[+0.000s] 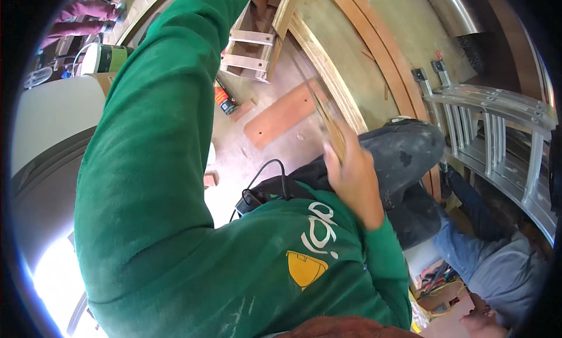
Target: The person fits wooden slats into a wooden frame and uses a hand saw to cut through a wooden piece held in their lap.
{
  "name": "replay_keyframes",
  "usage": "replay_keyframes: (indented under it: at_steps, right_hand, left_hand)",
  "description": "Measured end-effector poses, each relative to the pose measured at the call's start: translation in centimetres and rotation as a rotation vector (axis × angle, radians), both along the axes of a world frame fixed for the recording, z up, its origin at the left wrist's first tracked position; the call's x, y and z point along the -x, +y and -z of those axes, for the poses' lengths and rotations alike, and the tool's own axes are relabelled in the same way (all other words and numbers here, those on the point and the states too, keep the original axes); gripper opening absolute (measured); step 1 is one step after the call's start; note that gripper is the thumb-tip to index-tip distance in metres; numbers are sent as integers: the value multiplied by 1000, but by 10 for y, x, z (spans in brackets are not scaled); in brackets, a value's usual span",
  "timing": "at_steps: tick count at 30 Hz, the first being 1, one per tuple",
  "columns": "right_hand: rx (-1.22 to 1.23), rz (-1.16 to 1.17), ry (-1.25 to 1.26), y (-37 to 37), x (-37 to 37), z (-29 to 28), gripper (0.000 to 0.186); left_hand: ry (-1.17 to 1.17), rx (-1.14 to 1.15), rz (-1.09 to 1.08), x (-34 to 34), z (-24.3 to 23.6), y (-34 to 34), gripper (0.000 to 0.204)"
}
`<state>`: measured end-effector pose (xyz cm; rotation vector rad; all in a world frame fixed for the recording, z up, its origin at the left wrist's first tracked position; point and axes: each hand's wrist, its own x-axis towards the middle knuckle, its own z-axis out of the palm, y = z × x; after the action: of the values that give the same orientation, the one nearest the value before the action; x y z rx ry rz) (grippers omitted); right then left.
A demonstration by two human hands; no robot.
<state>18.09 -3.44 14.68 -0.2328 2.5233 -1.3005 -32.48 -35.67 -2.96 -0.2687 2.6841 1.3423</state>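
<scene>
My right hand (356, 169) is closed around a long thin strip (335, 134), yellowish like wood and blurred by motion. It slants up and away from my fingers, and its exact kind is unclear. Just left of its tip, a reddish-brown board (280, 114) with small holes lies on the floor. My left arm (170, 104), in a green sleeve, reaches up past the top edge, so the left hand is out of the picture. Near that sleeve stands a wooden ladder-like frame (250, 36) with pale rungs.
A folded metal ladder (497, 110) is at the right. Long curved-looking planks (380, 39) run along the floor. A black-and-red can (224, 98) lies near the board. Another person in jeans (456, 244) is at lower right; someone in maroon trousers (79, 16) stands far left, beyond a bucket (105, 58).
</scene>
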Motion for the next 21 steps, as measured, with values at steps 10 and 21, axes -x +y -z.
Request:
replay_keyframes:
  at_steps: [10,21]
  right_hand:
    - [-21,-35,10,15,-10,2,55]
    - [10,-72,22,-30,62,19,55]
  left_hand:
    - [-19,-13,-10,5,3,-1,14]
    - [-19,-35,-11,9,9,-2,13]
